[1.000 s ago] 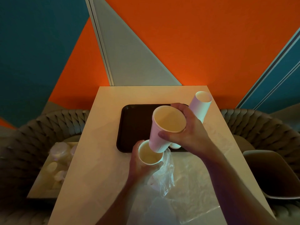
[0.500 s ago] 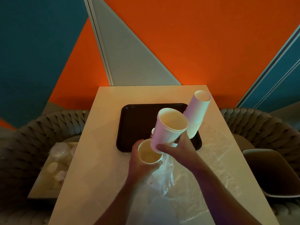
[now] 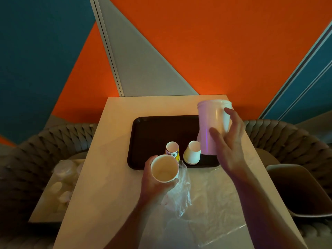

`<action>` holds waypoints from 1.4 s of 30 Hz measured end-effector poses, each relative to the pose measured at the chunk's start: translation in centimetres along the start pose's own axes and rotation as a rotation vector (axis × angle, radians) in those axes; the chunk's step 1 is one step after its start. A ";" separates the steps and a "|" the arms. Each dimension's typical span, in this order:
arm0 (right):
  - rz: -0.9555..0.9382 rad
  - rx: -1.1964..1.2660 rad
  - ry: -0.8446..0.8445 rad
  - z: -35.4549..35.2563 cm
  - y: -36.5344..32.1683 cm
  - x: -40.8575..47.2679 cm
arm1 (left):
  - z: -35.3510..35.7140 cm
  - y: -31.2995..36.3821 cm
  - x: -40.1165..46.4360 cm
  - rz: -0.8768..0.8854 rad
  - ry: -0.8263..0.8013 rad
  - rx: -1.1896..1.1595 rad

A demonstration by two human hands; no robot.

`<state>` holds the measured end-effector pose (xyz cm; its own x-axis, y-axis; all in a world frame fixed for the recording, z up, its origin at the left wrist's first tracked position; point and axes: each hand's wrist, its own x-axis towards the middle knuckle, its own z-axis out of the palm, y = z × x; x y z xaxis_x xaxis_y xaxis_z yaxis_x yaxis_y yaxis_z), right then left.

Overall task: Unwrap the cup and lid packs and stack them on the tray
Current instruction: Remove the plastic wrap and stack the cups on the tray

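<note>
Upending now, tall cup point(image 3: 213, 126) against right hand point(image 3: 231, 150) above tray point(image 3: 152, 133).

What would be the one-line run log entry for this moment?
left hand: holds cup above wrapper | right hand: at tall stack, fingers spread | tray: holds stacks

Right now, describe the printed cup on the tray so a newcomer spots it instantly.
Find the dark tray on the pale table. At its near edge three cup stacks stand upside down. The printed cup is the leftmost and smallest, just beyond the left hand: the only one with yellow cartoon artwork; the others are plain.
</note>
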<state>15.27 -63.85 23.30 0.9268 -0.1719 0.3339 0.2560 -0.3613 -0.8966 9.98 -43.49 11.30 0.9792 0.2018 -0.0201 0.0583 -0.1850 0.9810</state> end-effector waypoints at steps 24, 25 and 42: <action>0.192 -0.239 -0.030 -4.4 -0.6 3.6 | 0.0 -0.7 0.2 0.002 -0.003 0.015; 0.184 -0.236 -0.024 -4.4 -0.5 3.7 | 0.0 -0.8 0.2 0.003 0.000 0.015; 0.115 -0.323 0.089 -4.5 -2.6 7.1 | 0.1 -0.5 0.2 0.009 0.007 0.005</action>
<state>19.91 -68.27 29.29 0.9134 -0.3023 0.2726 0.0378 -0.6039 -0.7962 10.13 -43.41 10.82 0.9784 0.2063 -0.0099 0.0504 -0.1919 0.9801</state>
